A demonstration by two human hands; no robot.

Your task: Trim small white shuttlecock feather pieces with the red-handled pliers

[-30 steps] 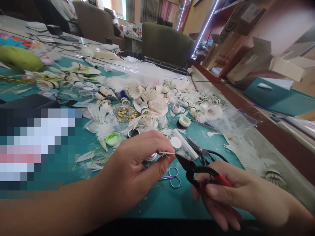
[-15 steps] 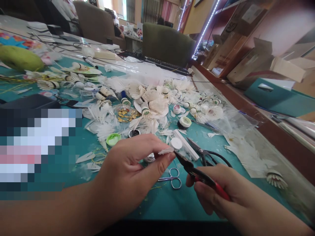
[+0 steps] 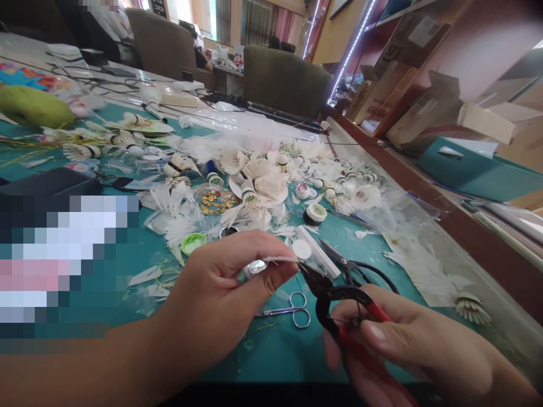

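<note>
Thumb and fingers of my left hand (image 3: 229, 288) are pinched on a thin white feather piece (image 3: 280, 259), held flat above the mat. My right hand (image 3: 394, 339) is wrapped round spring-loaded pliers with red handles (image 3: 328, 288). Their handles stand apart, and the dark pointed jaws meet the feather piece's right end at my left fingertips. Whether the jaws grip it is too small to tell. Below, small silver scissors (image 3: 292, 311) lie on the mat, partly behind my left hand. Black-handled scissors (image 3: 350, 265) rest beyond the pliers, beside a white block (image 3: 318, 251).
Shuttlecocks (image 3: 250, 181) and loose feathers crowd the green mat (image 3: 263, 362). Gold pieces (image 3: 216, 200), a green pot (image 3: 194, 243) and a dark pot (image 3: 314, 213) stand among them. A feather-covered sheet (image 3: 424, 271) lies right. Cardboard boxes (image 3: 424, 118) line the right side; a person sits far back.
The pliers' handles have spread apart and my right-hand fingers have loosened and dropped lower. The feather piece has turned to lie flatter in my left hand.
</note>
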